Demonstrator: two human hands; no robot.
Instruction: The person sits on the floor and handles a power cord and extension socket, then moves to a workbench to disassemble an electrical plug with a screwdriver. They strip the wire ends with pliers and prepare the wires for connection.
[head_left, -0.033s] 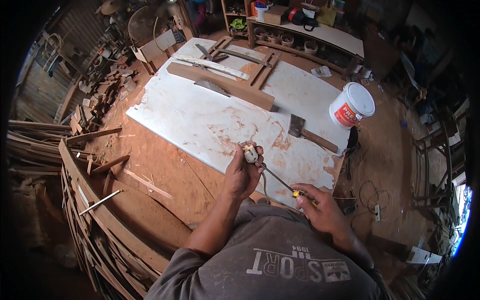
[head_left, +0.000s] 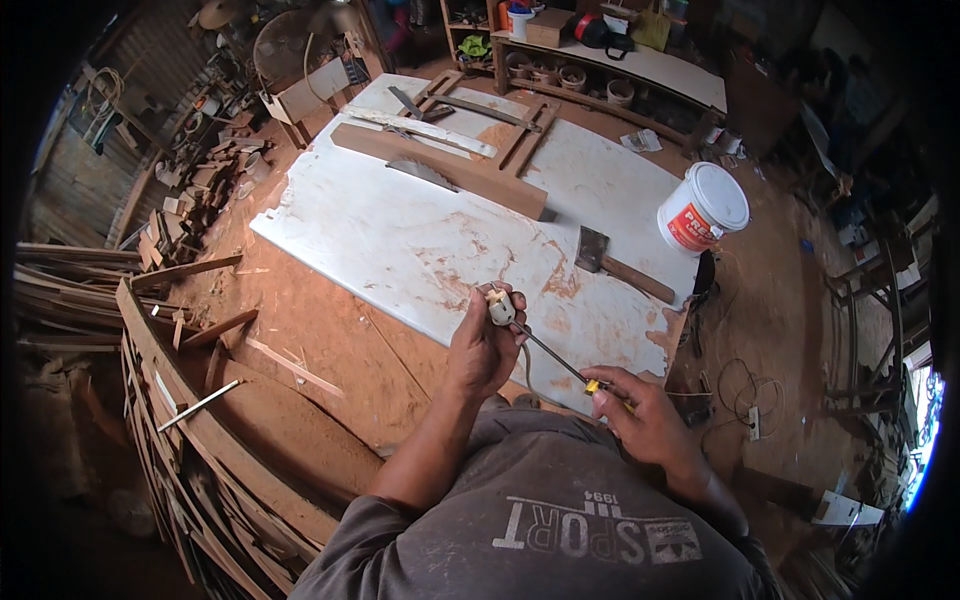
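Note:
In my left hand [head_left: 480, 350] is a small white electrical plug [head_left: 502, 309], pinched between thumb and fingers above the near edge of the white tabletop. A thin pale cable [head_left: 529, 368] hangs below it. My right hand [head_left: 645, 418] grips the yellow handle of a screwdriver [head_left: 552, 354]. Its long metal shaft slants up and left, and the tip reaches the plug beside my left fingers. Whether the tip sits in a screw is too small to tell.
On the dusty white tabletop [head_left: 370, 220] lie a hammer [head_left: 622, 266], a toothed saw blade [head_left: 422, 174], a thick plank [head_left: 440, 172] and a wooden frame [head_left: 525, 140]. A lidded white bucket [head_left: 704, 208] stands at right. Curved wood strips [head_left: 230, 440] pile up at left; a socket [head_left: 754, 423] and cables lie at right.

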